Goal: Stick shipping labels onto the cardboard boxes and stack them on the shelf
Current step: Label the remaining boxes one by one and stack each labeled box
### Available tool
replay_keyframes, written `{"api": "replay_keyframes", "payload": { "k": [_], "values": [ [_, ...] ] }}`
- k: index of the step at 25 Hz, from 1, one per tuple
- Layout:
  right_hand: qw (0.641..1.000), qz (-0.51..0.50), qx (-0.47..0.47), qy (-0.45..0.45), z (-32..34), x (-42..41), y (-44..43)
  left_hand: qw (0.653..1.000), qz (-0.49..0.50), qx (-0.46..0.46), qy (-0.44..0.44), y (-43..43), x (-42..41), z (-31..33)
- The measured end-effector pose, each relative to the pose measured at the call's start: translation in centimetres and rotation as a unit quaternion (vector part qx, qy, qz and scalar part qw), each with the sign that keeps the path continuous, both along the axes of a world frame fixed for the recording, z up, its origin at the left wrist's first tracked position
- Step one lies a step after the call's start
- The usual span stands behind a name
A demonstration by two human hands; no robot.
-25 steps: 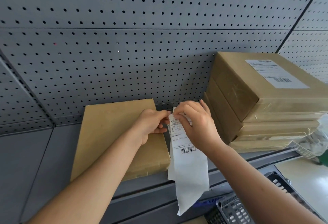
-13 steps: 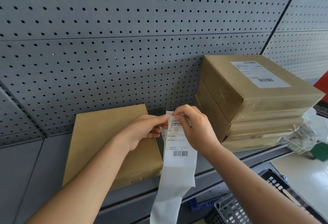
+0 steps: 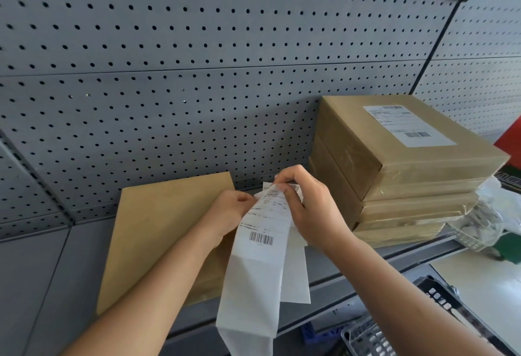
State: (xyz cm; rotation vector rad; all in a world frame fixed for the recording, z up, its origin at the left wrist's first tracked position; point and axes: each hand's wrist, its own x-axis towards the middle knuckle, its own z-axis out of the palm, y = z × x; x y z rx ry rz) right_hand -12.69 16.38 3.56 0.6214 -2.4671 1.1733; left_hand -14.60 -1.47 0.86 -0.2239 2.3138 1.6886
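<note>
- The pegboard (image 3: 197, 74) rose grey behind the shelf (image 3: 352, 268) and closed off the back, so anything stacked had only the ledge's depth.
- A stack (image 3: 394, 186) of taped boxes sat at the right of the shelf, its top one already bearing a stuck label (image 3: 408, 124); it looked stiff and fairly light, best taken by the two side edges.
- The bare box (image 3: 158, 231) lay flat at the left of the shelf, partly under the left forearm, its top unlabelled.
- A basket (image 3: 394, 336) stood below the shelf at lower right, and crumpled plastic (image 3: 490, 214) lay beyond the stack, both well clear of the bare box.
- The strip (image 3: 259, 257) of labels hung limp between the two hands, in front of the shelf edge, thin and floppy; it would likely curl and stick to itself, so the top corner was the place to hold.
- The right hand (image 3: 313, 209) pinched the strip's top edge between thumb and fingers.
- The left hand (image 3: 228, 212) was closed on the strip's upper left edge, apparently peeling.
</note>
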Motion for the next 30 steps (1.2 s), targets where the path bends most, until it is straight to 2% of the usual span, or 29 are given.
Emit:
{"api": "replay_keyframes", "payload": {
  "k": [5, 9, 10, 12, 14, 18, 23, 30],
  "values": [
    [0.999, 0.012, -0.021, 0.034, 2.1, 0.9, 0.5, 0.998, 0.007, -0.07, 0.001, 0.5, -0.3, 0.3],
    [0.998, 0.006, -0.031, 0.057, 3.3, 1.4, 0.8, 0.995, 0.049, -0.089, 0.015, 0.5, -0.7, 0.1],
    [0.998, 0.002, -0.03, 0.056, 3.4, 1.5, 0.9, 0.995, 0.058, -0.083, 0.018, 0.5, -0.7, 0.0],
    [0.998, -0.007, -0.024, 0.055, 3.4, 1.3, 1.0, 0.998, 0.06, -0.014, -0.004, 0.4, -0.5, 0.5],
    [0.998, -0.024, -0.021, 0.051, 3.0, 0.9, 1.1, 0.997, 0.016, 0.058, -0.044, 0.1, -0.4, 1.1],
    [0.997, -0.055, -0.018, 0.043, 2.3, 0.0, 1.1, 0.99, -0.117, 0.068, -0.047, -1.1, 0.0, 1.8],
    [0.998, -0.054, -0.021, 0.038, 2.3, -0.4, 0.5, 0.987, -0.16, 0.017, -0.028, -1.2, 0.3, 1.7],
    [0.997, -0.043, -0.023, 0.061, 2.7, 0.1, 0.5, 0.993, -0.086, -0.079, -0.01, -0.4, -0.1, 0.1]
  ]
}}
